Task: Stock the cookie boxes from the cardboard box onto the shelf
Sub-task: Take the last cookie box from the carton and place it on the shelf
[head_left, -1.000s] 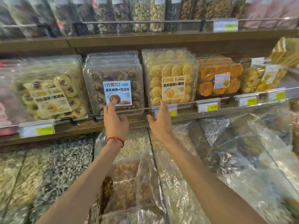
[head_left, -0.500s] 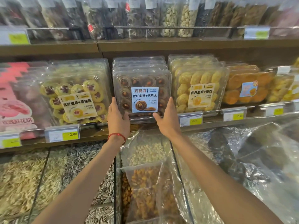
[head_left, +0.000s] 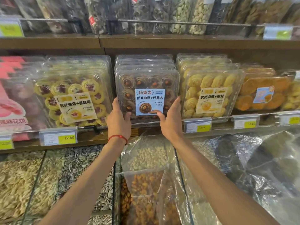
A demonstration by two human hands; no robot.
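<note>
The left hand (head_left: 119,120) and right hand (head_left: 170,121) grasped the lower corners of the chocolate cookie box (head_left: 146,83), thumbs on its front. It stood upright at centre frame on the wooden shelf (head_left: 90,138), between the cranberry cookie box (head_left: 73,98) on its left and the yellow cookie box (head_left: 211,93) on its right. The sunflower seed bin (head_left: 78,161) lay at lower left

Both forearms are bare; a thin red string bracelet (head_left: 118,138) circles the left wrist.
</note>
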